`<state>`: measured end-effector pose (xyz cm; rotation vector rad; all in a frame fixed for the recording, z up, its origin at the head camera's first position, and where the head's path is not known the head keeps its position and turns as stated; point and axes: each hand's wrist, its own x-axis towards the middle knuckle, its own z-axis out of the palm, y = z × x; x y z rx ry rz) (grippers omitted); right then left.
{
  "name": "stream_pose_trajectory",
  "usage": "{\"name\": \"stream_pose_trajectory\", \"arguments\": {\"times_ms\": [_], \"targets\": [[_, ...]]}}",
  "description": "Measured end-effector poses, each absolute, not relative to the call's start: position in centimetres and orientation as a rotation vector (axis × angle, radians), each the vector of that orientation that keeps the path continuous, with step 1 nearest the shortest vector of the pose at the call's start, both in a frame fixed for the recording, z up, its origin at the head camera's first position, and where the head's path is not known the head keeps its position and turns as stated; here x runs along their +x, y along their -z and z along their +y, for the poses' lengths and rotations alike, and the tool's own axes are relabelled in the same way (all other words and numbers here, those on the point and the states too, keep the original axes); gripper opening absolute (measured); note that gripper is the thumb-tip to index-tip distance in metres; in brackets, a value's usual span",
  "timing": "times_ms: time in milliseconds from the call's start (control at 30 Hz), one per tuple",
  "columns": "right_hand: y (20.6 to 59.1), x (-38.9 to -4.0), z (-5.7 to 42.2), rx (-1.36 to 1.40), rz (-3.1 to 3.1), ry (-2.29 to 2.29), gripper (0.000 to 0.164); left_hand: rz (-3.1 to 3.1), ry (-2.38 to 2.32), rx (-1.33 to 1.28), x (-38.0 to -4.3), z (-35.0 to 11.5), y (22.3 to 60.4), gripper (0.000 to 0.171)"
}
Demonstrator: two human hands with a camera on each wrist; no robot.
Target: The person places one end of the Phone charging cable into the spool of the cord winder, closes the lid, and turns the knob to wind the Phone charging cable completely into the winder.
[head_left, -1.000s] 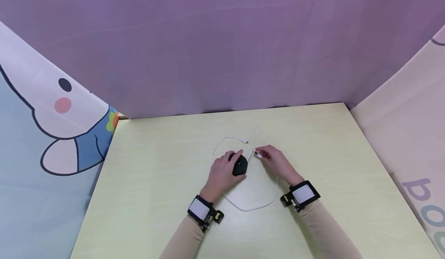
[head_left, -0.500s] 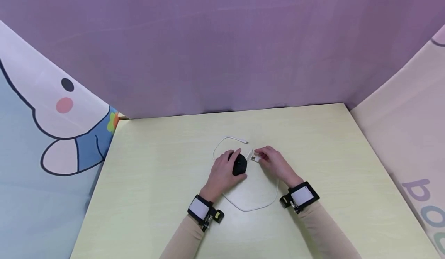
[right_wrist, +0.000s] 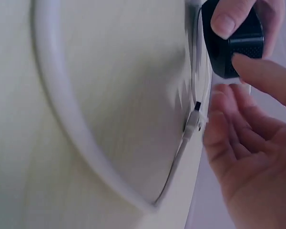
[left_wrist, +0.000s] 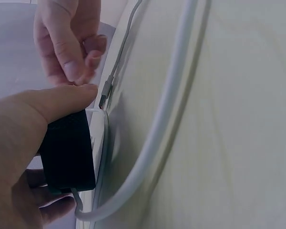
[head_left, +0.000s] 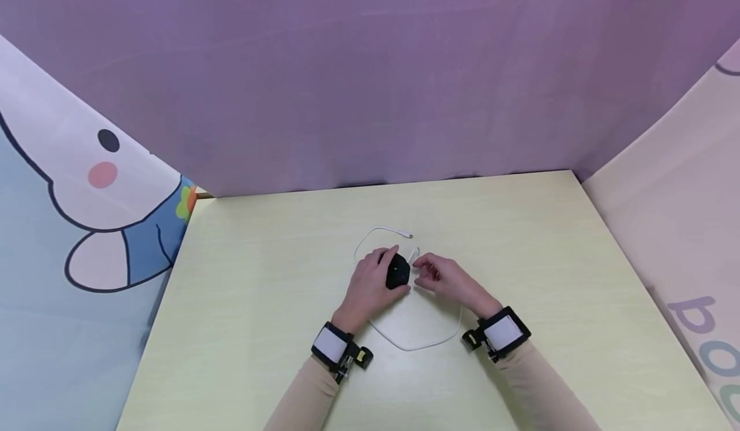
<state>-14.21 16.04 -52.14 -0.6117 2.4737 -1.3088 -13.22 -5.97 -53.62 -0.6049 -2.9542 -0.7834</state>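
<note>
My left hand (head_left: 370, 283) grips a small black angular block (head_left: 397, 272), its thumb and fingers curled round the sides. In the right wrist view the block (right_wrist: 233, 43) shows a dotted face. My right hand (head_left: 448, 280) hovers just right of it, fingers loosely curled, holding nothing visible. One of its digits overlaps the block in the right wrist view; I cannot tell whether it touches. Below the right fingers a white USB plug (right_wrist: 193, 119) with a dark tip lies on the table, hidden in the head view. A white cable (head_left: 413, 349) loops round both hands.
The cable's other, smaller plug (head_left: 407, 235) lies beyond the block. A short white piece (head_left: 415, 254) sits between the block and my right hand. Pale table (head_left: 260, 257) surrounds everything; purple cloth (head_left: 370, 84) hangs behind its far edge.
My right hand has let go of the USB plug and moved left and slightly nearer me, to the block's side. The left hand keeps its grip, almost in place.
</note>
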Motion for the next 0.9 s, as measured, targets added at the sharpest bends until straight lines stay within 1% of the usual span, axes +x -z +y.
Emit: {"name": "stream_pose_trajectory", "arguments": {"times_ms": [133, 300, 367, 467, 567, 733, 900], "targets": [[52.4, -13.9, 15.8, -0.634, 2.387, 1.294, 0.045, -2.934, 0.835, -0.573, -13.2, -5.9, 53.5, 0.082], [52.2, -13.7, 15.6, -0.627, 2.328, 1.29, 0.063, -2.894, 1.044, -0.468, -13.1, -5.8, 53.1, 0.082], [52.0, -13.7, 15.4, -0.621, 2.312, 1.291, 0.064, -2.865, 1.14, -0.438, -13.1, -5.7, 52.9, 0.082], [52.1, -13.7, 15.2, -0.618, 2.313, 1.302, 0.06, -2.82, 1.284, -0.402, -13.0, -5.5, 52.5, 0.083], [52.2, -13.8, 14.9, -0.612, 2.295, 1.35, 0.06, -2.773, 1.427, -0.375, -12.9, -5.3, 52.2, 0.083], [52.2, -13.9, 14.9, -0.582, 2.122, 1.503, 0.073, -2.675, 1.597, -0.396, -12.7, -5.3, 52.4, 0.08], [52.1, -14.0, 15.0, -0.537, 1.932, 1.638, 0.081, -2.581, 1.756, -0.453, -12.7, -5.3, 52.7, 0.079]]}}
